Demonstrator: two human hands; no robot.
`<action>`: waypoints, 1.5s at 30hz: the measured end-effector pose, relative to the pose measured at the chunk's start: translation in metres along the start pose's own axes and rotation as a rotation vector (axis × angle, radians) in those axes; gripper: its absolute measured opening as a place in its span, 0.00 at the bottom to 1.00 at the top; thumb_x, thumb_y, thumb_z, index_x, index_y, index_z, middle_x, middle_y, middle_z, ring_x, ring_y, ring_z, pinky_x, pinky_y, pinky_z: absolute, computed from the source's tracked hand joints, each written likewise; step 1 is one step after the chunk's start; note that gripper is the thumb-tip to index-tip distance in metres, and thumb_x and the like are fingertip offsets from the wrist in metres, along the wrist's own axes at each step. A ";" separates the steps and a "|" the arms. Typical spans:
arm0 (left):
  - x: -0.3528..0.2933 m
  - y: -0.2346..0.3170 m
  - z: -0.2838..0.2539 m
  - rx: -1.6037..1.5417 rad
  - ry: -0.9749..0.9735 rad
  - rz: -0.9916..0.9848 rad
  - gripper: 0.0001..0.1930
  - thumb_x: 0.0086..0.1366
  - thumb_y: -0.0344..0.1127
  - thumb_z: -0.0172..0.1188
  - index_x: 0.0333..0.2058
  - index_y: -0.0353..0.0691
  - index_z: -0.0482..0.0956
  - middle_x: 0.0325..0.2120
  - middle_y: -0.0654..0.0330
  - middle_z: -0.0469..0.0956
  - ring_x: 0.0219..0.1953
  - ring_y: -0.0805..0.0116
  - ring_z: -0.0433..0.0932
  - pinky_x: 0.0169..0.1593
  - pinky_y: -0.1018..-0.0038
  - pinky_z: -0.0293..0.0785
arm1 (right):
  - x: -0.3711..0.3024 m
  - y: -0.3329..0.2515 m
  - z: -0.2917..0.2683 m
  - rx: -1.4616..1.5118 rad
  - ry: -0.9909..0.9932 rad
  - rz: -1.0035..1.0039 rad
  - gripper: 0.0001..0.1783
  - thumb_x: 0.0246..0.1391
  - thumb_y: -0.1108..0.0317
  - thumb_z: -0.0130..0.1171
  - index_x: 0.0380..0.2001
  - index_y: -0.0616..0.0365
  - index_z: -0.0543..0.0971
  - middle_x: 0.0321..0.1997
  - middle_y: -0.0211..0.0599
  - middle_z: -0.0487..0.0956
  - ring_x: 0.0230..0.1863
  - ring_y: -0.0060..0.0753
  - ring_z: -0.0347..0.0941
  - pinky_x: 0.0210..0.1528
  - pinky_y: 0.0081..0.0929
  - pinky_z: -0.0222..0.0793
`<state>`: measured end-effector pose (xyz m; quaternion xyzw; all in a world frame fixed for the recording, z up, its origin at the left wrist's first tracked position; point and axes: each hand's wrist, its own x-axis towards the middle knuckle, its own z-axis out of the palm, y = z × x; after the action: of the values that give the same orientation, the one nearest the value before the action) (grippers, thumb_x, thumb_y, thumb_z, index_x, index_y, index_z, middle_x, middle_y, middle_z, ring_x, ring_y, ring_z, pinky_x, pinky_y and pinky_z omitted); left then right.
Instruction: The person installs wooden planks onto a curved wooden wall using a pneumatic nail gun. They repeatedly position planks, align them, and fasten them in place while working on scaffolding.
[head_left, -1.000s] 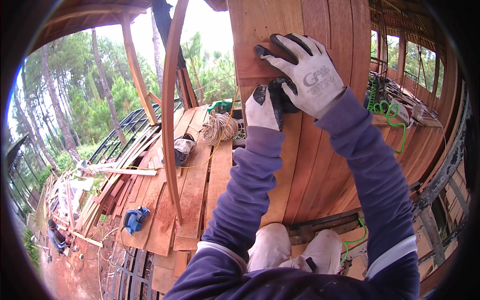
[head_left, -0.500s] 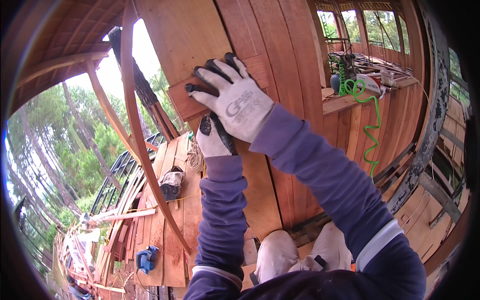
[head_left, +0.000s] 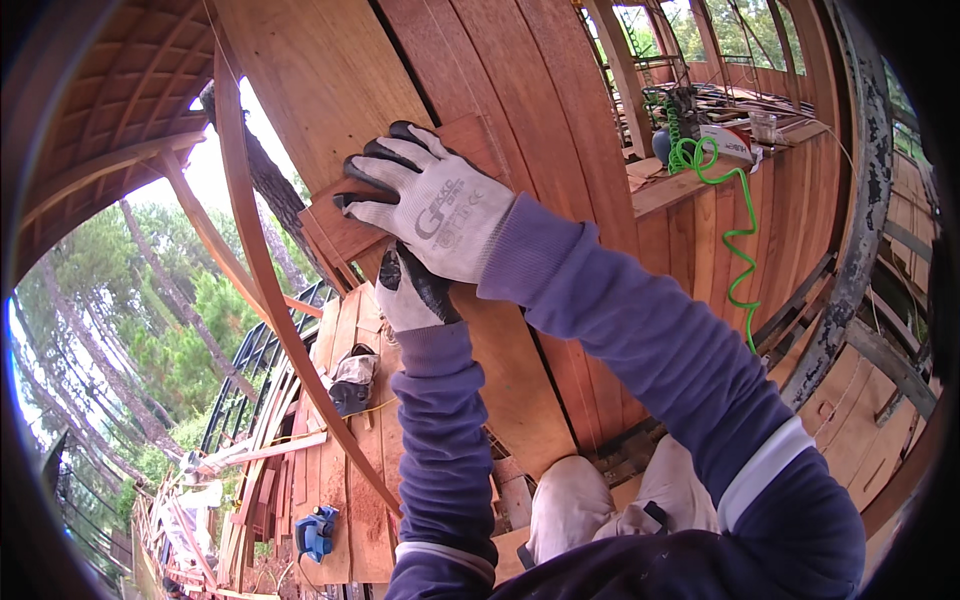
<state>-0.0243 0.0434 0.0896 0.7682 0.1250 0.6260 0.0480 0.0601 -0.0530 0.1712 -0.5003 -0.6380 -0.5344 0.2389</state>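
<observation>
One plank wall stands behind both hands. One curved post rises left of them; one green hose dangles well to their right. One board lies across the wall under the right hand, its ends showing on either side. Two gloved hands: the right hand spreads over the board, fingers slightly apart; the left hand, just below it, is partly hidden, so its grip I cannot tell.

White gloves, black-coated fingertips, grey print on the back. Purple-navy sleeves with ribbed cuffs and white bands. Off-white trousers.
</observation>
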 end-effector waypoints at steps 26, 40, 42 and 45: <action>-0.004 -0.008 0.015 -0.994 0.069 -0.389 0.11 0.70 0.34 0.51 0.41 0.32 0.78 0.31 0.60 0.80 0.31 0.75 0.78 0.34 0.77 0.74 | -0.005 0.000 0.000 0.140 0.090 0.031 0.32 0.44 0.70 0.62 0.57 0.43 0.74 0.67 0.39 0.65 0.70 0.52 0.55 0.74 0.52 0.44; -0.003 -0.021 0.014 -0.540 0.063 -0.128 0.09 0.64 0.29 0.56 0.41 0.31 0.78 0.32 0.55 0.81 0.34 0.64 0.80 0.38 0.71 0.75 | -0.006 -0.005 -0.003 0.152 0.100 0.051 0.30 0.44 0.70 0.61 0.55 0.47 0.75 0.67 0.41 0.64 0.69 0.55 0.54 0.73 0.54 0.44; -0.005 -0.027 -0.012 -0.765 -0.058 -0.382 0.11 0.68 0.31 0.55 0.42 0.29 0.78 0.34 0.56 0.82 0.35 0.70 0.80 0.40 0.73 0.75 | -0.001 -0.011 0.002 0.195 0.134 0.053 0.29 0.44 0.70 0.60 0.54 0.48 0.75 0.68 0.42 0.63 0.70 0.55 0.53 0.74 0.53 0.43; -0.006 0.026 -0.056 -0.270 -0.074 0.020 0.14 0.64 0.29 0.56 0.47 0.29 0.76 0.41 0.53 0.79 0.43 0.65 0.77 0.48 0.68 0.71 | -0.011 0.003 0.002 0.188 0.116 0.044 0.27 0.45 0.69 0.61 0.53 0.47 0.76 0.68 0.42 0.64 0.71 0.53 0.53 0.74 0.52 0.43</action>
<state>-0.0769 0.0119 0.1015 0.7786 0.0301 0.6087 0.1495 0.0677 -0.0555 0.1627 -0.4577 -0.6595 -0.4947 0.3329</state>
